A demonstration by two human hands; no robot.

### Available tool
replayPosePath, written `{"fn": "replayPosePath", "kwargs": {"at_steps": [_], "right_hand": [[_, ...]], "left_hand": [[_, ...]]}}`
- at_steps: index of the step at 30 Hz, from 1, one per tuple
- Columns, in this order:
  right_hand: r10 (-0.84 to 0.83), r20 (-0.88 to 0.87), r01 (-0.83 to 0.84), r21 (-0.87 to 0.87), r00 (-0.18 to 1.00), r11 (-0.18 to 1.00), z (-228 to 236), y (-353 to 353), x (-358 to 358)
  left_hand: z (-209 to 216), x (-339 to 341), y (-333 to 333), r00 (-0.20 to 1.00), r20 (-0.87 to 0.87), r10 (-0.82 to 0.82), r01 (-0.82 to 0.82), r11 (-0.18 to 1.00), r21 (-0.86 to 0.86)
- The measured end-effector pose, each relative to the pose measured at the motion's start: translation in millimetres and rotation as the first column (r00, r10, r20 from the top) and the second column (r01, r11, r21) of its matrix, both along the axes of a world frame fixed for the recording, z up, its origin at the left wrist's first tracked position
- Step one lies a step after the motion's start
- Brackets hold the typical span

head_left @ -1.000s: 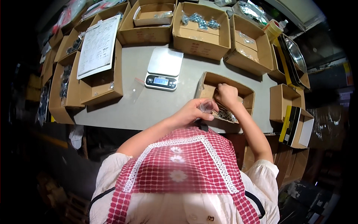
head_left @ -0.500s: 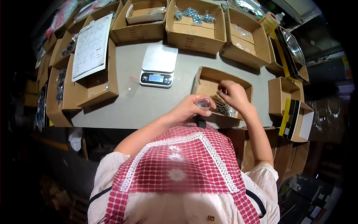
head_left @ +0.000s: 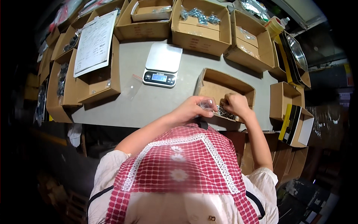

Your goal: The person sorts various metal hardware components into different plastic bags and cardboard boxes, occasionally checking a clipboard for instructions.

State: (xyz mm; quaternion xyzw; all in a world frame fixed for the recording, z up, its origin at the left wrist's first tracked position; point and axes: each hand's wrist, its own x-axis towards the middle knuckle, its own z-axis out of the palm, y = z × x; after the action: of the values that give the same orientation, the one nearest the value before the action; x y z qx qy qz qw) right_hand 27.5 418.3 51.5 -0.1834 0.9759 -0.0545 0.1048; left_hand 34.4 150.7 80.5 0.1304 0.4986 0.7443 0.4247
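My left hand [head_left: 194,108] is closed around a clear plastic bag [head_left: 206,105], held at the near left corner of an open cardboard box [head_left: 223,74]. Inside that box, by its near wall, lies a heap of metal screws [head_left: 223,112]. My right hand [head_left: 235,104] reaches into the box with curled fingers at the screws; what the fingertips hold, if anything, is hidden. Left of the box, a white digital scale [head_left: 163,61] with a lit display rests on the grey table. A flat clear bag with a small piece in it [head_left: 132,87] lies beside the scale.
Cardboard boxes line the table's far side, one with bagged metal parts [head_left: 201,16]. At left, a clipboard with a written sheet [head_left: 95,44] leans on a box [head_left: 99,89]. Smaller boxes [head_left: 285,99] stand at right. Tape rolls [head_left: 275,26] sit at the back right.
My right hand has moved down toward the near side of the box, onto the screws. My left hand keeps the clear bag in nearly the same place. The whole view has shifted slightly.
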Motion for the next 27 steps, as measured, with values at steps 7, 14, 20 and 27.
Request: {"fn": "replayPosePath", "kwargs": {"at_steps": [7,14,20,27], "right_hand": [[0.02,-0.084,-0.022,-0.016,0.996,1.0,-10,-11,6],[-0.085,-0.18,-0.089,-0.779,0.98,0.621,89,-56,13],[-0.185,0.042,0.156,-0.733,0.982,0.662,73,-50,6],[-0.015,0.037,0.021,-0.158,0.999,0.987,-2,-32,12]], "left_hand": [[1,0,1,0.997,-0.074,-0.022,0.022,1.0,-0.006],[2,2,1,1.0,-0.003,0.022,-0.022,1.0,0.006],[0,3,0,1.0,-0.021,0.02,-0.02,1.0,0.019],[2,3,3,1.0,-0.02,0.013,-0.012,0.999,0.046]]}}
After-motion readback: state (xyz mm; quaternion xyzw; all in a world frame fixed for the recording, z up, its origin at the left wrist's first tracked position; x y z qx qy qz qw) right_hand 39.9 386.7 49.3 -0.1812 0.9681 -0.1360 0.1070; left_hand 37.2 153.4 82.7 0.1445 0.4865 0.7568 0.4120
